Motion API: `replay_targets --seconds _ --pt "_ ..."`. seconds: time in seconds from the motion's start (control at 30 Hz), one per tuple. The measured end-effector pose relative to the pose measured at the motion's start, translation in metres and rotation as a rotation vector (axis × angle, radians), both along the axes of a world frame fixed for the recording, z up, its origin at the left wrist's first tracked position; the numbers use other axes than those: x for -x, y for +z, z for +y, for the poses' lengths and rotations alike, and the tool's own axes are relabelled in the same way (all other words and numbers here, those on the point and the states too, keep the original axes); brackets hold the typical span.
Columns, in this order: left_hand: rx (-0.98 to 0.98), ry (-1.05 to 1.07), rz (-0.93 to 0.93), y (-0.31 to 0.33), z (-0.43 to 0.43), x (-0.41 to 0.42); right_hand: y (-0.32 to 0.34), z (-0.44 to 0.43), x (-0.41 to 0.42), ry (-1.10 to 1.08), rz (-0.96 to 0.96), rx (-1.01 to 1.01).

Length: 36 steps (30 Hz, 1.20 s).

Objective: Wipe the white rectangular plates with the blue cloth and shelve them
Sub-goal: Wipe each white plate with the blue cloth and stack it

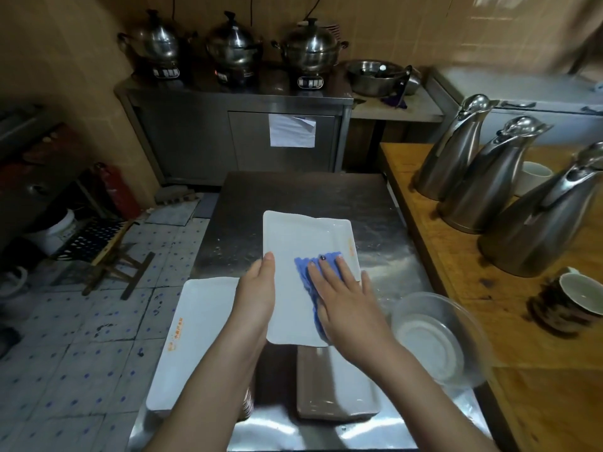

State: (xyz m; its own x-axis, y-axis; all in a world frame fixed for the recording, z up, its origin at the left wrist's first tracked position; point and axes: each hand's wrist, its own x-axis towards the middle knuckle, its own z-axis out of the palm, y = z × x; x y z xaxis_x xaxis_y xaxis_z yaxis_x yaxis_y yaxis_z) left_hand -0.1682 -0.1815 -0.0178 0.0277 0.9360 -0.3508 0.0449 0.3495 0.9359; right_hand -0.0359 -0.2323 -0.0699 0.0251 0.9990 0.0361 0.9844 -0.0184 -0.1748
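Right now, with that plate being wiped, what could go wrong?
The white rectangular plate is gripped only along one edge by the left hand while the right hand presses the blue cloth; it might slip. The second white plate seems to overhang the steel table on the left; an elbow could knock it.

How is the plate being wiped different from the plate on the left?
The wiped plate is gripped by the left hand, with the right hand pressing the blue cloth on it; the left plate lies bare on the table. The wiped plate's orange print is on its right rim, the left plate's on its left rim. Both are white rectangles.
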Motion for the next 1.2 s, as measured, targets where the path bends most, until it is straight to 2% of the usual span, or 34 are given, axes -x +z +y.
replay_targets --seconds 0.1,0.13,0.27,0.33,0.47,0.67,0.83,1.07,1.13,1.2 --pt "-0.01 -0.045 0.009 -0.002 -0.005 -0.007 0.009 0.017 0.0 -0.072 0.215 -0.113" --pt "-0.009 -0.067 0.011 -0.003 -0.006 -0.008 0.013 0.023 -0.006 -0.112 0.232 -0.146" --pt "0.034 -0.082 0.009 -0.002 -0.007 -0.006 0.012 0.03 -0.032 -0.196 0.035 -0.056" --pt "0.036 -0.051 -0.013 -0.001 -0.004 -0.002 0.007 0.017 -0.024 -0.147 0.006 -0.11" --pt "0.035 -0.034 -0.03 -0.003 -0.004 -0.003 -0.001 0.006 -0.003 -0.05 0.067 -0.113" --pt "0.053 -0.094 -0.013 -0.008 -0.007 -0.006 0.015 0.025 -0.021 -0.213 0.076 -0.096" --pt "0.042 -0.028 -0.021 -0.008 0.004 -0.002 0.009 -0.002 -0.001 -0.076 0.165 -0.059" --pt "0.051 -0.102 -0.057 -0.013 -0.001 -0.015 0.013 0.023 -0.023 -0.24 0.059 -0.105" --pt "0.05 -0.094 -0.062 -0.011 0.003 -0.013 0.006 0.014 -0.018 -0.237 0.156 -0.185" --pt "0.041 -0.083 -0.057 -0.012 0.007 -0.011 0.004 0.004 -0.011 -0.273 0.425 -0.23"
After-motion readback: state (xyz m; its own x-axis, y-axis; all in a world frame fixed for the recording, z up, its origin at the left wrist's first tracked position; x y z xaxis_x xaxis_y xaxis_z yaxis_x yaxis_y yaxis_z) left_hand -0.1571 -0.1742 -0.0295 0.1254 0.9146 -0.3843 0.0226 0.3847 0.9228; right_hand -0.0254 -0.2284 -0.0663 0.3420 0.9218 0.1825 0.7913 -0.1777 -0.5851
